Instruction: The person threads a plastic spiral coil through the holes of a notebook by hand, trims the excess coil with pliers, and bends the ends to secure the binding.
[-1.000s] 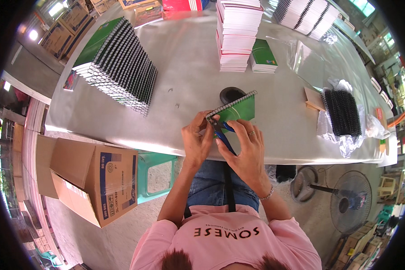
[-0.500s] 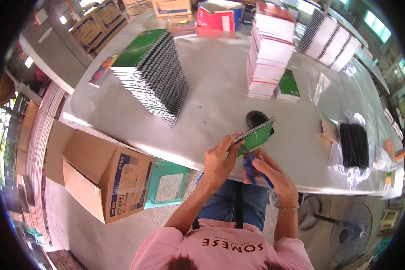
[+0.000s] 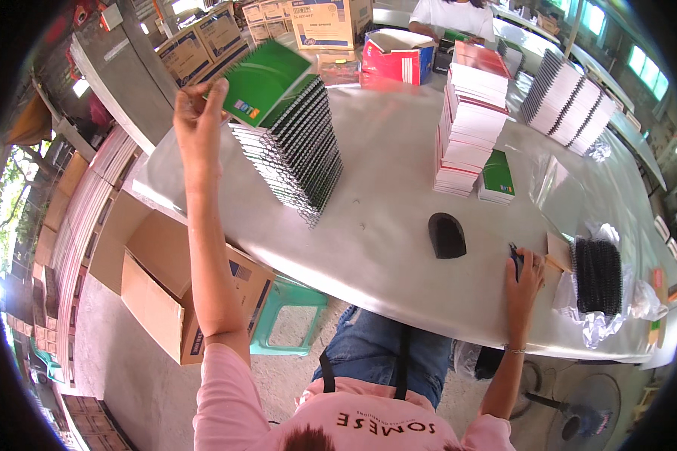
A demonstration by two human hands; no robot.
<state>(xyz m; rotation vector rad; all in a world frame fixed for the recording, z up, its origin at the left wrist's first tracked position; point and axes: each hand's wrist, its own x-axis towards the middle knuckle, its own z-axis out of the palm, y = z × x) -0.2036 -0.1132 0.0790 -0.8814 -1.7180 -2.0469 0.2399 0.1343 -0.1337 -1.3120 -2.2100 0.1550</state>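
At the far left of the table, my left hand (image 3: 201, 113) grips a green-covered spiral notebook (image 3: 269, 81) by one corner. The notebook lies tilted over the top of a tall stack of spiral notebooks (image 3: 302, 154) with black coils. My right hand (image 3: 525, 279) rests low on the right side of the table, its fingers curled round blue-handled pliers (image 3: 516, 260), which are mostly hidden by the hand. Between the hands lies a flat black piece with one rounded end (image 3: 447, 236).
A tall pile of unbound page blocks (image 3: 470, 128) stands near a small green-topped stack (image 3: 496, 177). Black coils (image 3: 599, 276) lie in plastic at right. An open carton (image 3: 154, 289) and a green stool (image 3: 289, 316) stand left of me. Another person (image 3: 455, 19) is at the back.
My left hand has carried the notebook up and left, onto the tall stack. The right hand has moved right, away from the notebook, with the pliers. The other person has come into view.
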